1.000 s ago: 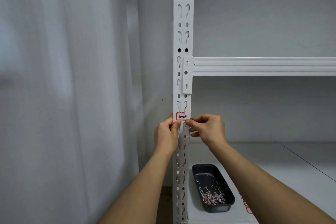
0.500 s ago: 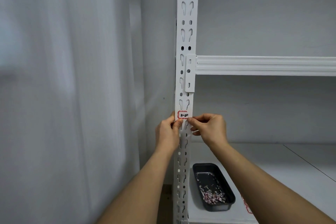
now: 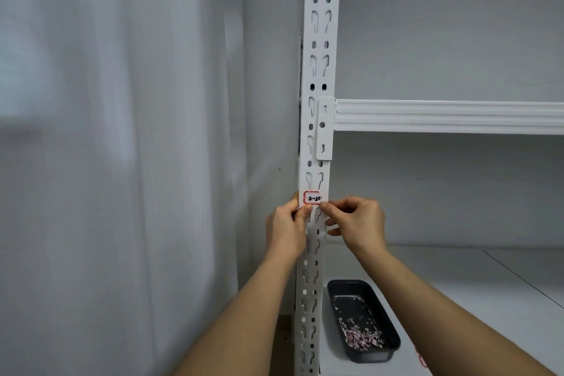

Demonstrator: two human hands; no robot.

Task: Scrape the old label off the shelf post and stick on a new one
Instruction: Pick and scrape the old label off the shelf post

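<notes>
The red-edged label (image 3: 313, 198) lies flat on the face of the upright shelf post (image 3: 319, 70), its long axis level across the post. The left hand (image 3: 285, 227) pinches its lower left corner; the right hand (image 3: 355, 221) pinches its lower right corner, fingers curled.

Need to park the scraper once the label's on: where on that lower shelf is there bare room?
The lower shelf is bare behind and right of the dark tray, back to the wall. It is crowded at the shelf post, where left hand and right hand pinch the label.
</notes>
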